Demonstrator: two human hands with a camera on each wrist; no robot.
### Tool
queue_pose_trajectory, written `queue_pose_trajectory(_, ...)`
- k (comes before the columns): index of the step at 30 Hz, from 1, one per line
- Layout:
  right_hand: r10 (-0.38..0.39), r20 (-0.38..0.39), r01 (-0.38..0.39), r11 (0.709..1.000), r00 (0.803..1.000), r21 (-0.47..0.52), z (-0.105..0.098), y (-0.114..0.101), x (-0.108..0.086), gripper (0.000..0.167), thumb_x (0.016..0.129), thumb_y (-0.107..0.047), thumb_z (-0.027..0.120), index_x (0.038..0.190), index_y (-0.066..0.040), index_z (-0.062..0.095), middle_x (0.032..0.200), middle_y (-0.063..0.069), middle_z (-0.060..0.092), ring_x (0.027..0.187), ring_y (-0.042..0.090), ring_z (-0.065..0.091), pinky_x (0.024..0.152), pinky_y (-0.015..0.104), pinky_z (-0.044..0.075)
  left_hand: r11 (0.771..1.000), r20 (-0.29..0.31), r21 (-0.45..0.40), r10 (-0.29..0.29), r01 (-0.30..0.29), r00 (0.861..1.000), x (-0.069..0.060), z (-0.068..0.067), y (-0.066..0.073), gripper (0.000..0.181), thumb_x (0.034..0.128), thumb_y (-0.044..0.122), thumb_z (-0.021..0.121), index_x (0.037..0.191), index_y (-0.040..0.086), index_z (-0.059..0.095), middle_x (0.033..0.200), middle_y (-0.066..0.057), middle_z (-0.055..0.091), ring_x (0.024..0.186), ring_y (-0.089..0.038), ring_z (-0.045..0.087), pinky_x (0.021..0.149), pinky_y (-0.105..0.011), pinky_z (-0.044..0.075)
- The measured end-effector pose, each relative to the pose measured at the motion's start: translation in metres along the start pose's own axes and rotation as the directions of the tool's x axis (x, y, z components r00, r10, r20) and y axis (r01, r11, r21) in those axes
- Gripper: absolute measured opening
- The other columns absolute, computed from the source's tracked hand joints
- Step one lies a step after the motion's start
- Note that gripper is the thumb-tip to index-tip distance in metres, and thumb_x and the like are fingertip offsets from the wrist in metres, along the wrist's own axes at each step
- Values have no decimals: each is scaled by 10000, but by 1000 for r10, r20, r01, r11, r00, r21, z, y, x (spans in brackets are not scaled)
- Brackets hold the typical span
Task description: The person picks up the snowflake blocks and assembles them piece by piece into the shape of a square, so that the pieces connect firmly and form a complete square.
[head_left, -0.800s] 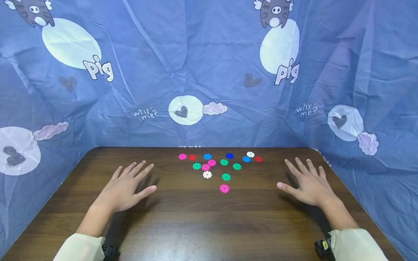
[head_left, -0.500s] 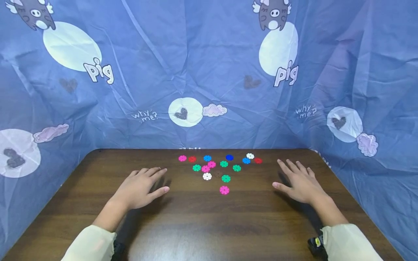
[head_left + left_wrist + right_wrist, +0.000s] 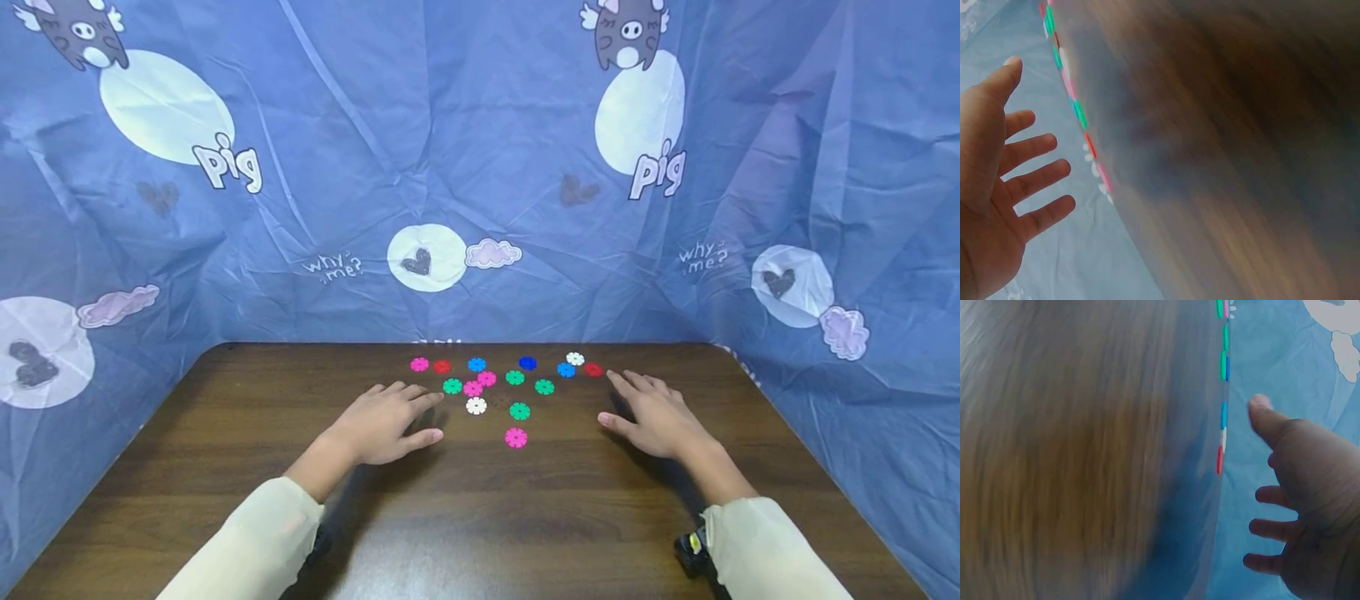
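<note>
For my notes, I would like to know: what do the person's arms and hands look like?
The left hand and right hand are bare, without visible gloves or rings. The left sleeve and right sleeve are pale cream. A black device with a yellow patch shows beside the right sleeve; a second dark device partly shows beside the left.

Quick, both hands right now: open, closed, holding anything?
Left hand: open, holding nothing, near the leftmost green, round, notched disc.
Right hand: open, holding nothing, near the rightmost red, round, notched disc.
</note>
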State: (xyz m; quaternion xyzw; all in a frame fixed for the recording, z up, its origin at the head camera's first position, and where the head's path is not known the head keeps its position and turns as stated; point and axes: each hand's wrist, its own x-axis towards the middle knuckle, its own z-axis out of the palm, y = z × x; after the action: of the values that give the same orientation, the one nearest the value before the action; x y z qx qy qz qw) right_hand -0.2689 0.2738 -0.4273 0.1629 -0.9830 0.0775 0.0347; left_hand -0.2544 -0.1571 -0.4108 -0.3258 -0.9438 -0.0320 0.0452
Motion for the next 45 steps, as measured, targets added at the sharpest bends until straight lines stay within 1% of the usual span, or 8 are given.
queue_pose_trajectory(6,-39,-25,39,999,999,20,6,-11,13,716,1013,-491,602,1540,-38,433,1489,261,492,1331,498,463,999,733,389,988,51,-152,27,-19,998,22,2,18,628,1023,502,574,1499,95,518,1467,-173,553,1351,-385,512,1081,-590,432)
queue_pose_trajectory(12,-71,-13,71,997,997,24,9,-23,25,706,997,-489,629,1529,-56,461,1477,246,513,1300,463,492,1018,697,402,960,77,-275,77,-53,994,45,10,38,586,1015,445,618,1469,81,549,1491,-85,554,1417,-303,461,1141,-492,403)
queue_pose_trajectory(15,-102,-5,102,994,995,27,10,-29,32,685,998,-481,633,1514,-56,484,1468,236,527,1293,453,505,1022,677,414,922,66,-380,106,-74,992,55,18,45,519,1006,369,657,1415,56,593,1380,-74,640,1307,-248,565,1091,-441,460)
queue_pose_trajectory(20,-152,12,152,988,988,35,11,-37,42,649,998,-439,651,1505,-64,501,1468,230,532,1323,462,495,1039,675,409,845,46,-529,121,-78,992,73,28,51,382,954,244,740,1258,19,692,1093,-75,744,999,-188,681,896,-345,554)
queue_pose_trajectory(24,-166,36,165,986,985,27,15,-42,53,599,1004,-409,654,1475,-59,536,1450,206,559,1335,429,506,1043,662,419,818,86,-575,89,-23,992,83,32,55,309,909,228,794,1155,48,743,968,-15,745,889,-125,677,809,-276,551)
queue_pose_trajectory(29,-183,49,179,982,982,65,21,-46,66,519,1004,-338,673,1420,-39,588,1388,159,623,1295,366,565,1046,579,461,784,138,-620,57,42,989,92,34,61,274,871,239,840,1078,80,756,908,44,717,841,-80,656,793,-254,542)
queue_pose_trajectory(32,-179,63,173,980,982,97,25,-47,74,507,1006,-322,674,1414,-33,590,1361,142,642,1271,336,590,1045,516,482,778,156,-624,34,72,987,96,34,65,262,859,244,853,1048,92,755,895,56,701,821,-62,636,785,-240,533)
queue_pose_trajectory(45,-89,18,87,992,996,95,37,-49,88,467,997,-359,680,1346,-49,662,1116,92,633,1083,303,608,934,482,519,793,184,-600,11,103,983,103,38,69,219,839,244,873,977,132,745,854,65,661,812,-60,589,762,-231,512)
